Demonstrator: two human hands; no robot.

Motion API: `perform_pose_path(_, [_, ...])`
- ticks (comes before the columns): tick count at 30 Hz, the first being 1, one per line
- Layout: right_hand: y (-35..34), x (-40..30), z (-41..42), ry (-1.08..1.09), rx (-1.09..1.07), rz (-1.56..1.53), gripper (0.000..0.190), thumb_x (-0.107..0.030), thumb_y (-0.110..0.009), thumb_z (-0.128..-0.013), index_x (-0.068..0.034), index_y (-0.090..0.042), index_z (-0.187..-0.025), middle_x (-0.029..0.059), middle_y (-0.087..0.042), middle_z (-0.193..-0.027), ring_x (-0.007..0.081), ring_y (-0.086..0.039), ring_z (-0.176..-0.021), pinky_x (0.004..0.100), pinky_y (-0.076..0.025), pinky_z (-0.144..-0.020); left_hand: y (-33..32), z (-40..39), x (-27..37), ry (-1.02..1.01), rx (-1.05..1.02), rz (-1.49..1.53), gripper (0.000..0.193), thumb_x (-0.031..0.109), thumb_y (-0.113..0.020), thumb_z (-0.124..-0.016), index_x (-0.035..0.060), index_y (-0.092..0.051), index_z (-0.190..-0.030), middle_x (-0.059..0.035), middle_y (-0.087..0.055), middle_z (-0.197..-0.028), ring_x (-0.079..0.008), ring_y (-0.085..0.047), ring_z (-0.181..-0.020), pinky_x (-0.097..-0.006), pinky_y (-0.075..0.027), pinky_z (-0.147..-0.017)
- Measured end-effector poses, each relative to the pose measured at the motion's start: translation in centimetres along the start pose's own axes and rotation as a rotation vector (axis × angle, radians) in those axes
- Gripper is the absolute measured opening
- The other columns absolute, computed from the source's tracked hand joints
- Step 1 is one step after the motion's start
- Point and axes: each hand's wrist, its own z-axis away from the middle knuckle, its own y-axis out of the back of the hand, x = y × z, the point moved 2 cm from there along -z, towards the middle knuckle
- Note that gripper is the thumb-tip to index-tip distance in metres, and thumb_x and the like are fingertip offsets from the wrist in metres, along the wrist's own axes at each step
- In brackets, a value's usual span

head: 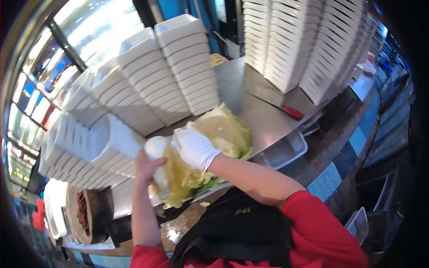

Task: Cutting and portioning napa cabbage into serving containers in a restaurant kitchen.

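Note:
My bare left hand (147, 167) holds the left side of a napa cabbage (172, 177) at the white stem end, thumb across its front. In a white disposable glove, my right hand (194, 147) has its fingers curled on the yellow-green leaves beside that stem. The gloved fingertips are partly hidden. More large, crinkled cabbage leaves (234, 134) spread out beyond and to the right of the glove, over the stainless steel table (264, 127). A small leaf scrap (204, 203) lies near the table's front edge.
Tall stacks of white plastic containers (187, 67) line the back and left; more stacks (295, 43) stand right. A red-handled knife (293, 113) lies on the steel. Metal trays (285, 150) sit below the right edge. At far left, a round wooden block (73, 214) bears dark brown strips (82, 212).

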Motion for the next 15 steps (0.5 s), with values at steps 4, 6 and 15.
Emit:
perform_pose_path(4, [7.5, 2.5, 1.3, 0.19, 0.202, -0.143, 0.022, -0.012, -0.054, -0.084, -0.001, -0.062, -0.101, 0.0215, -0.064, -0.088, 0.0387, -0.062, -0.086, 0.0451, -0.05, -0.078, 1.1, 2.6, 6.2, -0.142, 0.127, 0.002, 0.079, 0.003, -0.081, -0.059, -0.0062, -0.044, -0.129, -0.0181, -0.062, -0.112, -0.0276, -0.064, -0.099, -0.0382, -0.053, -0.085])
perform_pose_path(6, [10.1, 10.5, 2.8, -0.09, 0.179, -0.213, 0.025, -0.012, -0.054, -0.086, -0.003, -0.064, -0.107, 0.0199, -0.064, -0.098, 0.0357, -0.061, -0.093, 0.0422, -0.049, -0.081, 1.2, 3.2, 9.1, -0.138, 0.139, 0.071, 0.081, 0.001, -0.081, -0.059, -0.0057, -0.043, -0.131, -0.0178, -0.062, -0.113, -0.0272, -0.064, -0.099, -0.0377, -0.052, -0.086])
perform_pose_path(15, [20.5, 28.6, 6.3, -0.493, -0.197, 0.581, 0.07, -0.018, -0.076, -0.074, -0.012, -0.044, -0.137, 0.0166, -0.057, -0.109, 0.0362, -0.058, -0.101, 0.0467, -0.047, -0.089, -2.6, 3.9, 19.5, -0.079, -0.001, 0.263, 0.075, 0.002, -0.075, -0.064, -0.0039, -0.045, -0.133, -0.0165, -0.062, -0.115, -0.0253, -0.064, -0.102, -0.0371, -0.053, -0.089])
